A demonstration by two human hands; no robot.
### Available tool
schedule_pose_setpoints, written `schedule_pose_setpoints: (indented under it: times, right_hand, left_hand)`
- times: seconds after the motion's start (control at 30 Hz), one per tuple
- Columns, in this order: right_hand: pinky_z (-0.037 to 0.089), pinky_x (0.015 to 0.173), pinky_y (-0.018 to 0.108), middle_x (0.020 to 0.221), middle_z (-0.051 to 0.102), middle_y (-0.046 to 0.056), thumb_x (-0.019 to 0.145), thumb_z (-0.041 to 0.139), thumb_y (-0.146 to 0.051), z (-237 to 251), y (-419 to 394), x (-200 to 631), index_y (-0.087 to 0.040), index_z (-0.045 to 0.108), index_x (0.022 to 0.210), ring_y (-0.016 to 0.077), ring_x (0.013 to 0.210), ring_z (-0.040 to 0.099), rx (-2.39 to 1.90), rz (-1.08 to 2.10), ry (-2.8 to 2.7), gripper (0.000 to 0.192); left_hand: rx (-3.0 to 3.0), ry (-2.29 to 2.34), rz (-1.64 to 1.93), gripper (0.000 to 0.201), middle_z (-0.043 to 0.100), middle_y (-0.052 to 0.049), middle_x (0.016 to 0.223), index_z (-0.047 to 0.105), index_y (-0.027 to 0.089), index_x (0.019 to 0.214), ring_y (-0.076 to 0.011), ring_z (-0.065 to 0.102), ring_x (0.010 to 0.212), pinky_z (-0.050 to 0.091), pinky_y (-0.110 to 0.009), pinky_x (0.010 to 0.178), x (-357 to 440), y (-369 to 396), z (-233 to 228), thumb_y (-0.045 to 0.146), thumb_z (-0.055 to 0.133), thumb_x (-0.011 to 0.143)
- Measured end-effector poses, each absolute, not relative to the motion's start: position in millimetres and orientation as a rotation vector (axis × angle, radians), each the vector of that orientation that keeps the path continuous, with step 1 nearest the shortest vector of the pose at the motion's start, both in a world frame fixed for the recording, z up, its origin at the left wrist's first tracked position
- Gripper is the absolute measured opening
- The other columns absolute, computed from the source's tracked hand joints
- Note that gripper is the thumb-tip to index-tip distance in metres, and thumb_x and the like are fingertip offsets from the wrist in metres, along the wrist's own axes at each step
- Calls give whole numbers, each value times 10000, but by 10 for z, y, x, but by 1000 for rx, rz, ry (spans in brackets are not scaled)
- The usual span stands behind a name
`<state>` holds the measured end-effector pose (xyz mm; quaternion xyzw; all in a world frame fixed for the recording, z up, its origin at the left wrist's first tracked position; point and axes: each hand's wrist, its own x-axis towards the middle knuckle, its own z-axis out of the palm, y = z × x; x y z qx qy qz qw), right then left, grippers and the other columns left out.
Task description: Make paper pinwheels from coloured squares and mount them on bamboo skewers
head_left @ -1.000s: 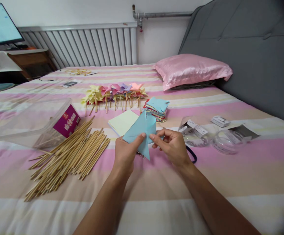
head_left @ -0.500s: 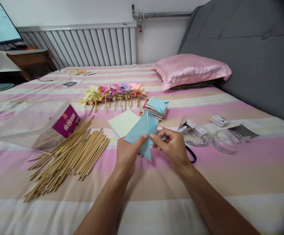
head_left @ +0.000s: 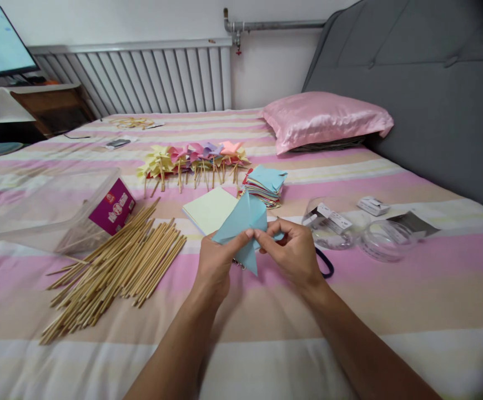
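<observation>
A light blue paper pinwheel (head_left: 247, 214) is held up between both hands, its corners partly folded toward the middle. My left hand (head_left: 219, 258) grips its left side, with the thumb pressed near the centre. On the other side, my right hand (head_left: 293, 247) pinches a folded corner against the centre with thumb and fingers. The two thumbs almost meet. Just behind the pinwheel lie a pad of pale yellow square paper (head_left: 212, 208) and a stack of coloured cut paper squares (head_left: 268, 183) with blue on top. Fingers behind the paper are hidden.
Thin wooden sticks (head_left: 116, 278) spread out of a tipped clear plastic box (head_left: 54, 211) at left. Finished pinwheels on sticks (head_left: 195, 158) lie farther back. At right are round clear containers (head_left: 385, 241), a small white box (head_left: 373, 205) and a dark hair tie (head_left: 325, 264). A pink pillow (head_left: 328, 119) lies behind.
My right thumb has shifted slightly closer to the left thumb, and the right side of the blue pinwheel is folded in further. Everything else stays in place.
</observation>
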<state>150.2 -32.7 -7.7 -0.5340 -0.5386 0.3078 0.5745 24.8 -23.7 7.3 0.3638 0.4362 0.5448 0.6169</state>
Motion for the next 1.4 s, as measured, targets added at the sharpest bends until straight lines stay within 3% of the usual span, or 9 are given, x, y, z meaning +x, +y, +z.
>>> schedule_pose_setpoints:
  times: [0.3, 0.4, 0.53, 0.67, 0.83, 1.1, 1.23, 1.4]
  right_hand:
    - [483, 462, 243, 576, 553, -12, 713, 700, -368, 6, -381, 1481, -186, 531, 557, 150, 507, 613, -1231, 765, -1255, 294]
    - [489, 504, 249, 707, 609, 0, 699, 720, -348, -7, -382, 1473, -196, 502, 644, 137, 557, 608, -1197, 776, -1215, 272]
    - [490, 561, 242, 906, 644, 3, 626, 783, -307, -34, -351, 1457, -229, 426, 828, 134, 660, 632, -1048, 938, -1004, 418]
    - [490, 665, 255, 825, 650, -20, 593, 795, -288, -39, -322, 1436, -230, 457, 1011, 130, 703, 624, -981, 1148, -803, 541]
    - [487, 729, 282, 817, 665, -20, 585, 786, -277, -21, -336, 1402, -224, 483, 1053, 145, 734, 628, -948, 1245, -710, 560]
    - [473, 632, 246, 788, 663, -38, 570, 789, -244, -29, -267, 1589, -224, 509, 1036, 131, 669, 613, -960, 1251, -743, 544]
    - [470, 621, 245, 797, 665, -15, 593, 777, -225, -27, -250, 1757, -214, 533, 1044, 147, 701, 623, -996, 1409, -894, 513]
    - [486, 627, 263, 811, 662, 7, 619, 749, -211, 0, -284, 1800, -205, 533, 1078, 164, 711, 635, -1017, 1529, -1030, 507]
  left_hand:
    - [797, 993, 1285, 256, 679, -15, 771, 686, 125, 797, -130, 583, 650, 459, -241, 585, 250, -231, 81, 224, 786, 583]
    - [783, 1019, 1297, 269, 668, -10, 731, 685, 123, 782, -123, 571, 610, 449, -238, 563, 248, -226, 89, 228, 800, 562]
    - [782, 1021, 1335, 240, 655, 5, 684, 681, 133, 743, -112, 558, 577, 458, -249, 587, 253, -228, 114, 233, 802, 562]
    - [798, 1016, 1350, 248, 652, 11, 671, 687, 139, 760, -107, 549, 551, 455, -258, 584, 258, -235, 96, 252, 801, 570]
    - [824, 1020, 1347, 243, 652, 19, 674, 670, 147, 740, -108, 539, 547, 440, -250, 549, 272, -244, 59, 267, 800, 574]
    - [885, 942, 1205, 230, 562, 18, 544, 646, 136, 650, -87, 465, 471, 366, -204, 464, 174, -210, 126, 333, 759, 615]
    - [962, 946, 1098, 302, 563, -2, 539, 640, 137, 609, -96, 471, 464, 350, -208, 454, 81, -167, 144, 424, 719, 651]
    - [1036, 969, 908, 275, 648, -45, 597, 700, 113, 654, -107, 525, 493, 369, -209, 483, 83, -188, 124, 384, 744, 656]
